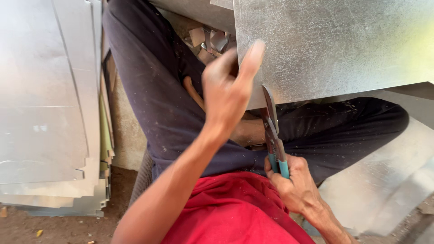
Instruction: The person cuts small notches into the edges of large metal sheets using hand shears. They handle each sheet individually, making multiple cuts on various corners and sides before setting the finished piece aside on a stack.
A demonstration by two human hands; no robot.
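Basically thin galvanized sheet (334, 45) lying across the lap, near edge at the knees: light, stiff-ish but floppy over a span, slick face, cut edges sharp. Best held flat on top, well back from the edge. Right hand (294, 183) closed round the teal handles of the tin snips (272, 131), blades at the sheet edge. Left hand (228, 88) blurred, fingers half-curled, holding nothing, just beside the sheet's corner. Sheet stack (45, 99) on the left, offcuts (210, 43) beyond the knee.
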